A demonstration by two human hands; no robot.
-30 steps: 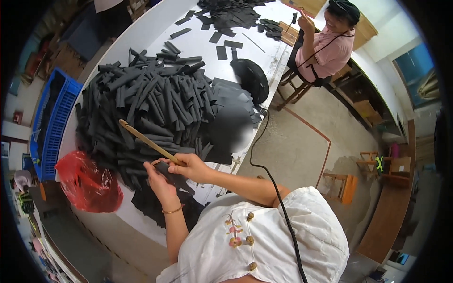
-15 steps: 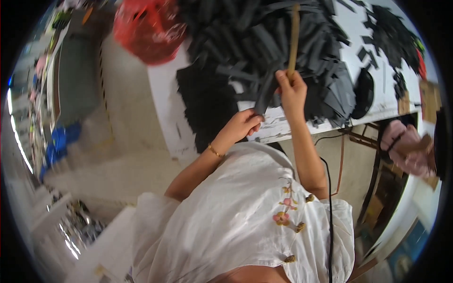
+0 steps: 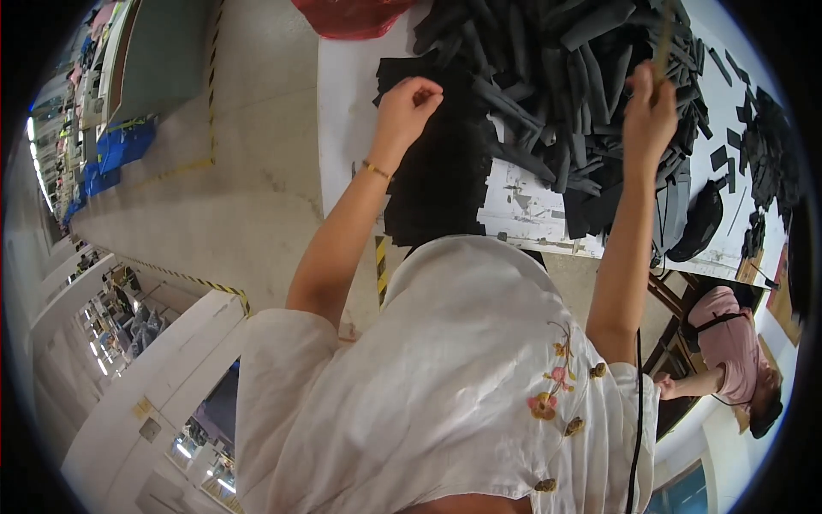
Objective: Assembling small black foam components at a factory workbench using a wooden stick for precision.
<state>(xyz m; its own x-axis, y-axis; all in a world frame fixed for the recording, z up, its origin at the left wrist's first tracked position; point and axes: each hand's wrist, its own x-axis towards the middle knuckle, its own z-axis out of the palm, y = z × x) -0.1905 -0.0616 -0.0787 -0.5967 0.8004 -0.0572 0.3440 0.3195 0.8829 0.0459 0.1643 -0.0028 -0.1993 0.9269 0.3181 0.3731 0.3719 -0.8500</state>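
Note:
My right hand (image 3: 651,120) grips a slim, light-brown wooden stick (image 3: 664,38), which points away from me over the heap of dark grey strips (image 3: 591,81). My left hand (image 3: 409,116) is closed, thumb and fingers together, above a flat spread of black pieces (image 3: 437,180). Whether anything thin is pinched in it cannot be made out. Flat dark grey pieces (image 3: 591,210) lie near the table's front edge, below the heap.
The white table (image 3: 535,206) carries all this, with a red plastic bag (image 3: 355,17) at its far left. A black oval item (image 3: 700,223) and more dark pieces (image 3: 766,146) lie to the right. Beyond the corner is a person in pink (image 3: 728,343). A black cable (image 3: 636,411) runs down my front.
My left hand has moved away from the dark strip beside my right hand and is now over the black pieces. The hands are farther apart. The whole view has shifted, and the stick stays held.

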